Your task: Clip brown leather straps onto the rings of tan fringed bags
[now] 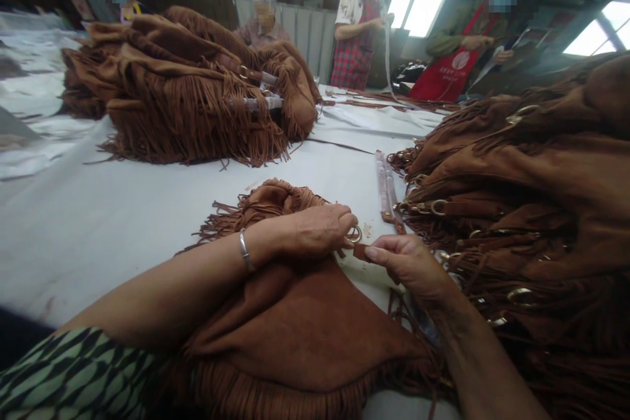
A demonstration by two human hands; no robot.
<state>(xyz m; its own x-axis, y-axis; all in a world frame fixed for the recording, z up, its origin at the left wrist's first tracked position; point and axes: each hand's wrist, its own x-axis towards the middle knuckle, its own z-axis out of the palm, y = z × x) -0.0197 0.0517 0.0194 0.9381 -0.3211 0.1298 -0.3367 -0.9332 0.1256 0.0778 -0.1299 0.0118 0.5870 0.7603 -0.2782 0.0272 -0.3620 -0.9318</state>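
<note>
A brown suede fringed bag [305,321] lies on the white table [98,223] right in front of me. My left hand [315,230], with a silver bangle on its wrist, rests on the bag's top edge, its fingers closed on a gold metal ring [354,234]. My right hand [406,262] is just to the right of it, pinching the end of a brown strap [361,251] that reaches toward the ring.
A big heap of the same fringed bags [531,210] with gold rings fills the right side. Another heap [197,92] sits at the far left. Wrapped straps [386,190] lie between the heaps. Several people stand behind the table's far edge.
</note>
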